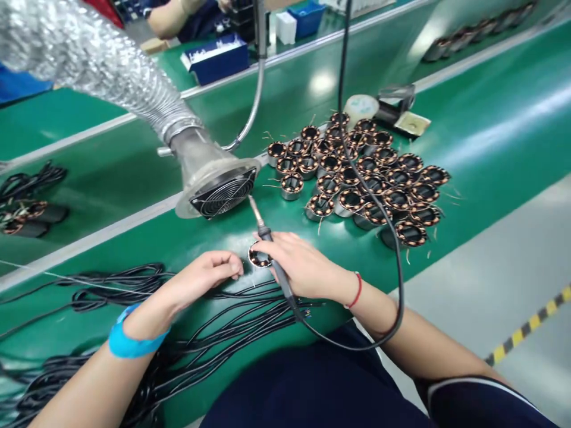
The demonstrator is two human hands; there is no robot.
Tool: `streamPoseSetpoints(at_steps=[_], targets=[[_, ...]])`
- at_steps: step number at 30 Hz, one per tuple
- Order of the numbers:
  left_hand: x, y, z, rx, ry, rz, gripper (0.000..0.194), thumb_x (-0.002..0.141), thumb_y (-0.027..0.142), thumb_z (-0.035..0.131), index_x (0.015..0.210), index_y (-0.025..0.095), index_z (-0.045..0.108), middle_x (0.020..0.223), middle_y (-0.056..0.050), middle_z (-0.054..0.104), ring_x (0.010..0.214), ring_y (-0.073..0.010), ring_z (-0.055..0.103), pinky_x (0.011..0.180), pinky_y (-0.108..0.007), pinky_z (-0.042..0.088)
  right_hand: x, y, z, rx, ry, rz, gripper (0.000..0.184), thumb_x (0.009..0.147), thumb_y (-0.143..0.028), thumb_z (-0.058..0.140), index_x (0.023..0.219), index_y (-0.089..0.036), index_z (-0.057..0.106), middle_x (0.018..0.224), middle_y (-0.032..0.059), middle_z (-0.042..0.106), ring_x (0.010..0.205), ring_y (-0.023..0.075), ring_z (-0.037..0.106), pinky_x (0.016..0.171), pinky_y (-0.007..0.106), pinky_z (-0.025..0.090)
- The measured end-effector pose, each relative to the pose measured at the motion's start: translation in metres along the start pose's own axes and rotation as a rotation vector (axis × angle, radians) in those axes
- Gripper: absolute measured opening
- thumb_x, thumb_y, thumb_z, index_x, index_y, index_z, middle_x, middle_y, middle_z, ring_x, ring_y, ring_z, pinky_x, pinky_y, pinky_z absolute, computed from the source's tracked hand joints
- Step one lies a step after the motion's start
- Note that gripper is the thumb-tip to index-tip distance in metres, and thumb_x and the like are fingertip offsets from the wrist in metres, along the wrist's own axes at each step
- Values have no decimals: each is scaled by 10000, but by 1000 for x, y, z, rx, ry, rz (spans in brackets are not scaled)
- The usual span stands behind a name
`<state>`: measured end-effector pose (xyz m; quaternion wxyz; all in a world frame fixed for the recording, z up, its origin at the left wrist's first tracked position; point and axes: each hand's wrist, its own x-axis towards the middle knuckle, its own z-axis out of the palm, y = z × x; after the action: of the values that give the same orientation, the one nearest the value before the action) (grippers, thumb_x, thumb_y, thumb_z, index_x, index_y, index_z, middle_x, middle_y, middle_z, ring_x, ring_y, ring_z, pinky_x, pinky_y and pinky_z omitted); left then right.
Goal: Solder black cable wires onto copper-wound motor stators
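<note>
My right hand (307,264) grips a soldering iron (282,276) by its dark handle, with the metal tip angled up and away, just in front of the fume extractor's mouth. Under the fingers of that same hand stands a small ring-shaped motor stator (252,257), partly covered by the hand and iron. To the left of the stator, my left hand (214,270) is closed, thumb pressed against the curled fingers. Whatever it pinches, if anything, is hidden. Black cables (241,324) lie on the green bench near both hands, some with stripped coloured ends under the right wrist.
A fume extractor hood (218,190) on a foil duct hangs ahead of the hands. Many copper-wound stators (350,202) stand grouped at right, near a tape roll (362,107). The iron's cord (400,285) loops over my right forearm. Another person's arm (169,18) shows beyond the partition.
</note>
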<state>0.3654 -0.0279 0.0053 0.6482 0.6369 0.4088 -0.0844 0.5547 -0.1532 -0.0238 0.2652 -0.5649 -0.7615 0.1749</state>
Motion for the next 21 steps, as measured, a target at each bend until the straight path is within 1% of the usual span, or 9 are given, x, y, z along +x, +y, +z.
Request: streamPoseSetpoints(at_steps=[3, 5, 8, 9, 12, 14, 17, 19, 21], targets=[[-2, -2, -1, 13, 58, 29, 301, 711, 445, 659, 700, 148, 615, 648, 9, 540, 523, -64, 315, 496, -194, 221, 1, 6, 6, 76, 4, -20, 370, 878, -99, 471, 1244, -152, 474, 1128, 112, 553, 998, 209, 465, 880, 358, 441], [-1, -4, -2, 6, 92, 53, 319, 725, 468, 660, 722, 153, 611, 626, 23, 501, 516, -63, 298, 492, -196, 219, 1, 8, 10, 80, 20, -32, 353, 895, -114, 465, 1246, -157, 475, 1115, 106, 558, 975, 202, 454, 872, 343, 439], [4, -6, -1, -23, 125, 104, 361, 734, 506, 662, 741, 154, 584, 592, 45, 424, 507, -61, 289, 483, -191, 226, -1, 9, 14, 44, 51, -28, 323, 929, -158, 443, 1248, -175, 487, 1040, 88, 564, 946, 208, 436, 854, 338, 431], [6, -6, 1, -43, 148, 119, 373, 732, 516, 664, 749, 155, 574, 598, 47, 422, 505, -59, 293, 480, -189, 234, -2, 8, 15, 19, 64, -22, 318, 938, -175, 435, 1251, -182, 489, 1036, 87, 561, 952, 213, 431, 854, 341, 427], [10, -4, 8, -69, 240, 137, 404, 746, 550, 645, 836, 164, 562, 666, 36, 483, 501, -57, 311, 467, -186, 257, -3, 7, 16, -52, 103, 19, 316, 950, -231, 435, 1258, -183, 487, 1059, 95, 551, 971, 234, 426, 843, 358, 421], [10, -2, 15, 7, 249, 144, 425, 755, 582, 620, 853, 172, 564, 687, 27, 505, 515, -68, 340, 469, -190, 291, -3, 6, 17, -68, 121, 47, 321, 948, -251, 447, 1258, -177, 485, 1056, 94, 547, 975, 242, 432, 839, 365, 421], [7, 1, 21, 214, 230, 160, 443, 701, 607, 651, 697, 174, 559, 632, 19, 481, 579, -104, 407, 523, -211, 377, -2, 5, 18, -77, 138, 71, 331, 945, -271, 467, 1264, -182, 475, 1035, 78, 547, 978, 237, 452, 857, 361, 421], [4, 1, 19, 336, 266, 161, 443, 667, 598, 677, 607, 180, 545, 598, 15, 471, 596, -122, 424, 549, -233, 407, -2, 4, 17, -89, 138, 78, 336, 951, -282, 466, 1275, -193, 459, 1021, 65, 555, 957, 229, 473, 844, 359, 424], [1, -1, 8, 423, 292, 155, 392, 684, 584, 666, 610, 207, 592, 603, 13, 516, 611, -142, 466, 577, -262, 443, -2, 4, 15, -106, 127, 85, 329, 969, -294, 434, 1286, -205, 444, 1008, 56, 565, 916, 223, 495, 814, 366, 427]])
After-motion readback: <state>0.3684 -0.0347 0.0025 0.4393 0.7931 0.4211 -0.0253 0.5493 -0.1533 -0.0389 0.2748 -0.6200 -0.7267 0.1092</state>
